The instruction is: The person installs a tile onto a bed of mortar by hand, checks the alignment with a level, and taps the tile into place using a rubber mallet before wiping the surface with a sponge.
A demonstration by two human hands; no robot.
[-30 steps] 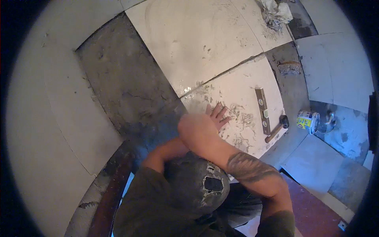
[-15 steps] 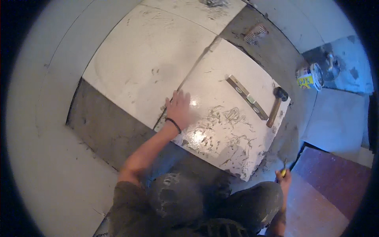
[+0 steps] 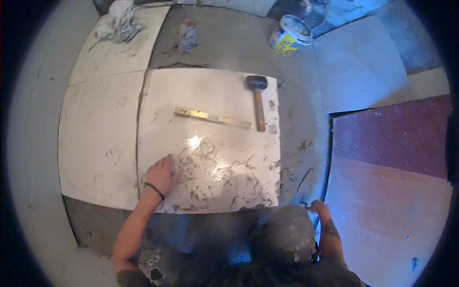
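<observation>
Your left hand (image 3: 161,178) has open pale tile (image 3: 253,148) to its right, and a lane runs far past the left end of the spirit level (image 3: 213,118). The level bars the middle; the mallet (image 3: 258,105) lies just beyond its right end, leaving you a narrow gap. Your right knee (image 3: 287,234) blocks your right hand (image 3: 319,208) leftward, but the grey floor strip (image 3: 301,115) gives you passage far toward the bucket (image 3: 290,36).

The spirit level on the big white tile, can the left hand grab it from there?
Probably yes: the left hand rests on the same tile, the spirit level lies ahead and to its right, and only smeared tile surface shows between them.
</observation>
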